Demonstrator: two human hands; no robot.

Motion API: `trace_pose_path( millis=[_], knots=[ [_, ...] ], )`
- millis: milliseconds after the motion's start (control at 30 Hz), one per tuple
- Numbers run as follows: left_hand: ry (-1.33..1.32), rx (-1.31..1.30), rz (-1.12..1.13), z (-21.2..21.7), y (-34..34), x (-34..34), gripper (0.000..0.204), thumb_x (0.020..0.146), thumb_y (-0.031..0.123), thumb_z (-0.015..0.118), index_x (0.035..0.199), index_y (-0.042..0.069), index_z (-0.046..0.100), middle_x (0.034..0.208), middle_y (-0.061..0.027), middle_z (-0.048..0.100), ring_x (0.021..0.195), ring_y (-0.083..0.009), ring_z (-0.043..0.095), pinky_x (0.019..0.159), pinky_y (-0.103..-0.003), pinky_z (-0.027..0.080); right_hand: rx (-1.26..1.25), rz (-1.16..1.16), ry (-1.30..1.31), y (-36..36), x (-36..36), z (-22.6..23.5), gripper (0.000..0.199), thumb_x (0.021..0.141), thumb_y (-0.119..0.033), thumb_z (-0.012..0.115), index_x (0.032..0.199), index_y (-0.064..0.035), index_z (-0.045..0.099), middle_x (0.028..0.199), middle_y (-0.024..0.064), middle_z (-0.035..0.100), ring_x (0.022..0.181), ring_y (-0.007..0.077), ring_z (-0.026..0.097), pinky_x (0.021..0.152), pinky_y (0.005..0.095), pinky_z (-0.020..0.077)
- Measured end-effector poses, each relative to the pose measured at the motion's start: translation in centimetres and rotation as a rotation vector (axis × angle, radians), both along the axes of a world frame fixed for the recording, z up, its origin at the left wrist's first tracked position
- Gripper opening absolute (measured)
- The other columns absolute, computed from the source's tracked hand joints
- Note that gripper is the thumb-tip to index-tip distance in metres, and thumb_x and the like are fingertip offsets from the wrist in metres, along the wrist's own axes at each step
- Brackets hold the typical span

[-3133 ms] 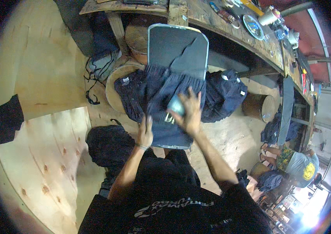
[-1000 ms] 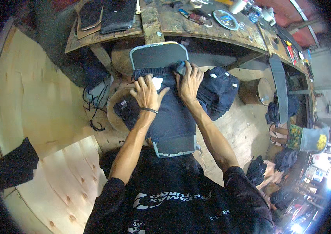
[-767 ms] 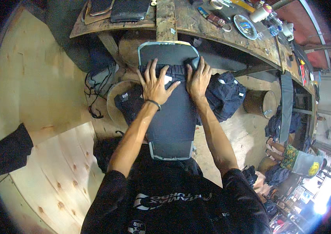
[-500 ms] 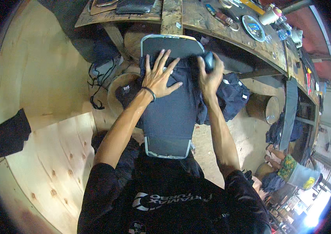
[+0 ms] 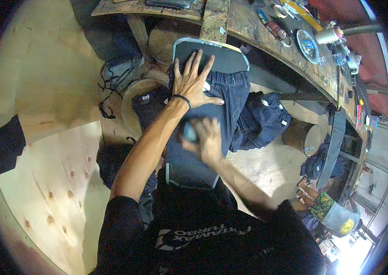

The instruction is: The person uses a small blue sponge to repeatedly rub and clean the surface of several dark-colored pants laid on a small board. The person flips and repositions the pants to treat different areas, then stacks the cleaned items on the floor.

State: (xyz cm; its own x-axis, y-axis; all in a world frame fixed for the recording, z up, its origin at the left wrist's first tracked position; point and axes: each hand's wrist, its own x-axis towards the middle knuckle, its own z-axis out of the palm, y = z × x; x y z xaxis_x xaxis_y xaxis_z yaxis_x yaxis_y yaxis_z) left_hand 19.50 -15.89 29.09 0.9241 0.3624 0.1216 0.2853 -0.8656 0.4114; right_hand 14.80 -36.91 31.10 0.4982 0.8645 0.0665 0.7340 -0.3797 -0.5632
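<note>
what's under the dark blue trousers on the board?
A grey padded ironing board with pale edging, bare at its far end and near end. Its middle is covered by the dark blue trousers and both hands.

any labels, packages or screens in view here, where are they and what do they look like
White sewn-in label: small pale patch at the waistband of the dark trousers on the ironing board, beside the left hand.
White tags: small pale bits on the dark garment pile right of the board.
White can: cylinder with a pink end, lying on the wooden workbench.
No screens seen.
</note>
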Motion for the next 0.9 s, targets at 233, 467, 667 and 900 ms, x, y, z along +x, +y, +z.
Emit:
trace_pose_path(
  millis=[233, 467, 667, 900],
  knots=[
    [0.028, -0.025, 0.126, 0.5, -1.0, 0.9, 0.168, 0.046, 0.098, 0.078, 0.177, 0.017, 0.010, 0.180, -0.0283, 0.011, 0.167, -0.0438, 0.009, 0.123, -0.083, -0.001, 0.036, 0.145, -0.074, -2.3, 0.0, -0.3, 0.073, 0.070, -0.041, 0.095, 0.129, -0.0050, 0.072, 0.101, 0.0152, 0.063, 0.099, 0.0358, 0.060, 0.094, 0.0485, 0.0474],
    [-0.019, 0.110, 0.060, 0.7, -0.8, 1.1, 0.157, 0.052, 0.096, 0.078, 0.176, 0.023, 0.017, 0.181, -0.0249, 0.007, 0.167, -0.0459, 0.007, 0.120, -0.086, 0.002, -0.050, 0.217, 0.242, -3.3, -0.6, 2.5, 0.062, 0.065, -0.045, 0.094, 0.112, -0.0077, 0.078, 0.106, 0.0131, 0.066, 0.107, 0.0380, 0.059, 0.097, 0.0537, 0.0482],
    [-0.062, 0.074, 0.015, 0.1, -0.6, 1.2, 0.152, 0.055, 0.098, 0.075, 0.175, 0.022, 0.022, 0.180, -0.0271, 0.011, 0.167, -0.0470, 0.008, 0.122, -0.084, -0.003, 0.105, -0.021, 0.000, -3.7, -0.6, 2.3, 0.056, 0.067, -0.038, 0.094, 0.110, -0.0073, 0.077, 0.103, 0.0169, 0.068, 0.100, 0.0378, 0.063, 0.091, 0.0533, 0.0518],
    [-0.006, 0.095, -0.001, 0.3, -0.9, 1.3, 0.151, 0.056, 0.095, 0.078, 0.176, 0.023, 0.021, 0.181, -0.0243, 0.011, 0.167, -0.0445, 0.007, 0.125, -0.081, 0.000, 0.041, -0.170, -0.081, -3.9, -0.2, 3.4, 0.065, 0.067, -0.046, 0.095, 0.113, -0.0062, 0.072, 0.103, 0.0162, 0.064, 0.101, 0.0406, 0.058, 0.091, 0.0557, 0.0473]
  ],
)
